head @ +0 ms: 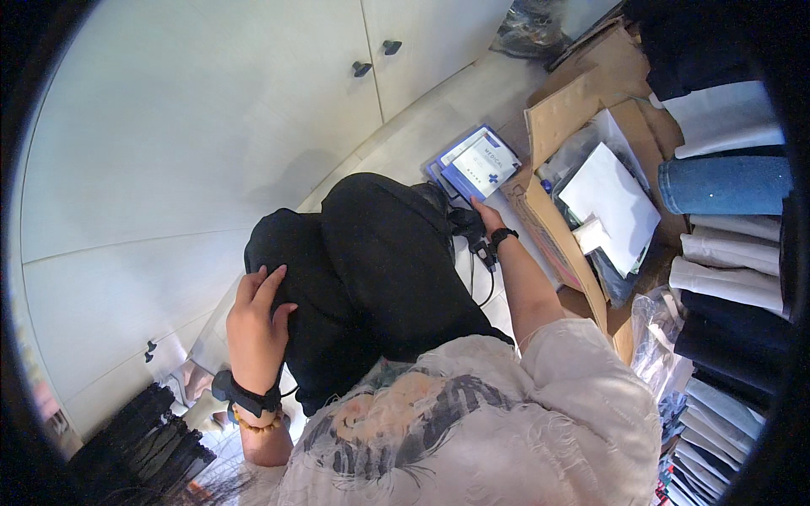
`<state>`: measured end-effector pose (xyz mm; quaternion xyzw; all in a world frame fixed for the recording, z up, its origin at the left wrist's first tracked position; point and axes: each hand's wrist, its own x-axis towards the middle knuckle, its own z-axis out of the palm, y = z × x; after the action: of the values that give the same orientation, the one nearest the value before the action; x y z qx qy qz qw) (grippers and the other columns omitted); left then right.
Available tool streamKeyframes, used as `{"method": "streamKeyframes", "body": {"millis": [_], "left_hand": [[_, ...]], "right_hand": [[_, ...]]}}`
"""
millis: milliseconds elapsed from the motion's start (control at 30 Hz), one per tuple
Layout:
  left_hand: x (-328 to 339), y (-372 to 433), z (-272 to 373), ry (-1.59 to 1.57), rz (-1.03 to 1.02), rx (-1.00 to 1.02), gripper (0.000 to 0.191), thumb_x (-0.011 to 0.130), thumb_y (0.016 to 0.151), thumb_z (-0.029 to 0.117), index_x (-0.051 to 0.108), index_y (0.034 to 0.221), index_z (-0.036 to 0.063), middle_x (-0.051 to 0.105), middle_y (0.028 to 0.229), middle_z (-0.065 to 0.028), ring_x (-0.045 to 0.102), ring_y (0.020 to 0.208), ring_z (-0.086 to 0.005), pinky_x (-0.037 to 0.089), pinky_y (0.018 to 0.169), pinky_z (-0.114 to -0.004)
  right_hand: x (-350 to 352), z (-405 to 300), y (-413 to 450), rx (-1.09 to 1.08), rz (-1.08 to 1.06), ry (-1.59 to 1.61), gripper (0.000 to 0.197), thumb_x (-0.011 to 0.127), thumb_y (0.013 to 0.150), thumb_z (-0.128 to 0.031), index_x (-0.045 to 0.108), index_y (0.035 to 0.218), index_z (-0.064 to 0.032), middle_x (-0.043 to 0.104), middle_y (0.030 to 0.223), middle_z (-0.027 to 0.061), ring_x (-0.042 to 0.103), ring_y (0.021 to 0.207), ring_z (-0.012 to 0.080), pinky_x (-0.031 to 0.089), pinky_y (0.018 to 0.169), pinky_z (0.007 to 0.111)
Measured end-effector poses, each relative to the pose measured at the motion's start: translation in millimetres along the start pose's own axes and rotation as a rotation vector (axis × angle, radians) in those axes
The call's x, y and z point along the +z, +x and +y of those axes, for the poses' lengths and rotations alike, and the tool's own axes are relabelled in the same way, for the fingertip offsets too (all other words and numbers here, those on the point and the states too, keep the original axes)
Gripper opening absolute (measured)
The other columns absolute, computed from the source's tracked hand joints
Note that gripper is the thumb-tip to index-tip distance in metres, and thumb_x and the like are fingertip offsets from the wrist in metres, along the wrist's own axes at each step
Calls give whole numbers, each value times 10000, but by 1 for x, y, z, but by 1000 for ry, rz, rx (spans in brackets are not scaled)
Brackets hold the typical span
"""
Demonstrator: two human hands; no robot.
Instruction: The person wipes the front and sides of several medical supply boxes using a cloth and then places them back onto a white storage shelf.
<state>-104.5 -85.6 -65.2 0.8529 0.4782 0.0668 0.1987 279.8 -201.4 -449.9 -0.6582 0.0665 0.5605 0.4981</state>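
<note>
My left hand [256, 322] rests on the knee of my black trousers [392, 272], its fingers spread and holding nothing. Down by the outer side of my other leg, my right hand [488, 220] is at the near corner of a blue-and-white printed box [484, 166]. One digit lies along that box's edge; the other fingers are hidden. A second blue-and-white item [459, 144], partly covered, shows behind the box. Just beside my right hand are a dark bundle [465, 221] and a black cable with a plug [485, 254].
An open cardboard carton [538, 152] at the right holds white sheets [610, 205] and plastic bags. Folded jeans [724, 185] and other garments are stacked along the right edge. White cabinet doors [209, 126] with dark knobs stand ahead. Black lace-edged fabric [145, 436] is at lower left.
</note>
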Motion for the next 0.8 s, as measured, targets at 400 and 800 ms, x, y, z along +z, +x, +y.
{"method": "streamKeyframes", "body": {"millis": [400, 800], "left_hand": [[5, -2, -3, -41, 47, 49, 504, 705, 646, -63, 614, 1126, 61, 579, 1052, -168, 574, 1049, -366, 488, 828, -391], [7, -8, -11, -35, 114, 160, 398, 706, 721, 5, 620, 1106, 58, 594, 1045, -170, 584, 1010, -365, 493, 807, -370]], "right_hand": [[33, -79, -144, -814, 178, -977, 277, 680, 775, -311, 648, 832, -42, 630, 672, 144, 620, 623, 308, 484, 607, 387], [81, -126, -312, -1244, 233, -664, 202, 682, 811, -203, 583, 817, -28, 551, 614, 114, 546, 538, 230, 430, 525, 321]]}}
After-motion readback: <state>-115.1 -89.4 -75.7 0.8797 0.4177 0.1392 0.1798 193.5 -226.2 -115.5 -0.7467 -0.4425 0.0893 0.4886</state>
